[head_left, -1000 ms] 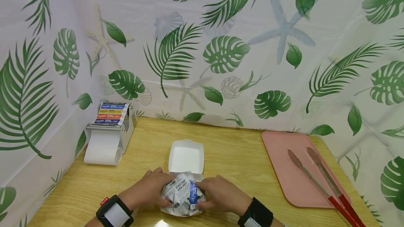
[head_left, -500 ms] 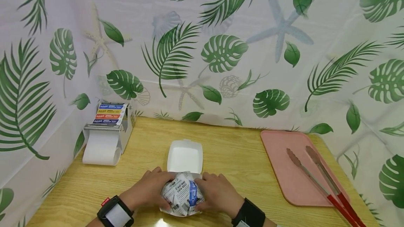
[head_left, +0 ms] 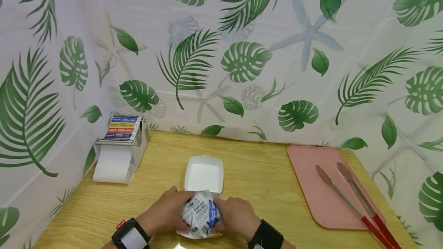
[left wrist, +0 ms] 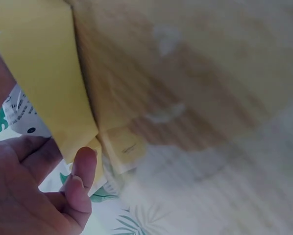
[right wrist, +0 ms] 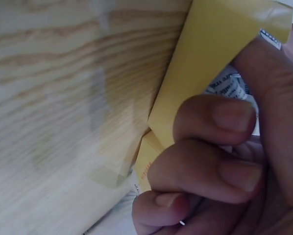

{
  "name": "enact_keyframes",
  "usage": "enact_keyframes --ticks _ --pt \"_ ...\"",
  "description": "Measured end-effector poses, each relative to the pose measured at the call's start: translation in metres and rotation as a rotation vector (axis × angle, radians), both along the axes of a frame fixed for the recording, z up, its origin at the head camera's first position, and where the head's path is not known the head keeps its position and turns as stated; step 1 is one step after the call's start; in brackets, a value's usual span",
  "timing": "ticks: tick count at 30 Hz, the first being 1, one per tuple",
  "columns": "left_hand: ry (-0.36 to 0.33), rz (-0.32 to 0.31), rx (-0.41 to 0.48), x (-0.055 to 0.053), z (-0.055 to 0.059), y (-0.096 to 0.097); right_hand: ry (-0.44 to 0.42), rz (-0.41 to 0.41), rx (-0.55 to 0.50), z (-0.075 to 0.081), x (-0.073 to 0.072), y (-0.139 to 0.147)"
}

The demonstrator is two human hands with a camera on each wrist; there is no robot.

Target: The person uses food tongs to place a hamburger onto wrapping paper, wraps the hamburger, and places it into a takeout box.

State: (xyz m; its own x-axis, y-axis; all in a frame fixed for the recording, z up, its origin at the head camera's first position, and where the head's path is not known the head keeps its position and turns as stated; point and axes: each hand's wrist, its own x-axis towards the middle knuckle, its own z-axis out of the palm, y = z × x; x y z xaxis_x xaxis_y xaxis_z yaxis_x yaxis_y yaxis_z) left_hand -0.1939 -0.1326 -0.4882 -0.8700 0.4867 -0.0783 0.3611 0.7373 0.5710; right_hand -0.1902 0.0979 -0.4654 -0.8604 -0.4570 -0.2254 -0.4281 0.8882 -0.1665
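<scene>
A round bundle wrapped in newsprint-patterned paper [head_left: 199, 214] sits in the base of a small hinged takeout box at the front middle of the table. The box's lid [head_left: 204, 174] stands open behind it, white inside. Both wrist views show yellow outer walls, the box wall [left wrist: 48, 73] beside my left fingers and the box wall [right wrist: 205, 54] beside my right. My left hand [head_left: 169, 208] grips the bundle's left side, thumb in front. From the right, my right hand [head_left: 238, 216] holds it, other fingers curled. What the paper wraps is hidden.
A pink tray [head_left: 328, 203] lies at the right, with red-handled metal tongs [head_left: 356, 199] across it, handles past its front edge. At the back left stands a label dispenser [head_left: 122, 128] with a white paper roll [head_left: 114, 166]. A leaf-printed curtain borders the table [head_left: 256, 172].
My right wrist has shifted left, closer to the box, and the right fingers are more bent. The wrapped bundle looks slightly narrower between my hands. The box stays in place.
</scene>
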Motion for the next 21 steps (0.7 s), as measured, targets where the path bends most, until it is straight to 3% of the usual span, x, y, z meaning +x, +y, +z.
enact_keyframes --ticks 11,21 --pt "-0.014 0.014 -0.01 -0.0009 -0.0031 -0.0002 -0.046 -0.004 -0.026 -0.0052 -0.0034 0.0016" --pt "-0.025 0.008 0.036 -0.0011 -0.0077 -0.0044 -0.097 -0.008 -0.045 -0.0066 -0.0059 0.0052"
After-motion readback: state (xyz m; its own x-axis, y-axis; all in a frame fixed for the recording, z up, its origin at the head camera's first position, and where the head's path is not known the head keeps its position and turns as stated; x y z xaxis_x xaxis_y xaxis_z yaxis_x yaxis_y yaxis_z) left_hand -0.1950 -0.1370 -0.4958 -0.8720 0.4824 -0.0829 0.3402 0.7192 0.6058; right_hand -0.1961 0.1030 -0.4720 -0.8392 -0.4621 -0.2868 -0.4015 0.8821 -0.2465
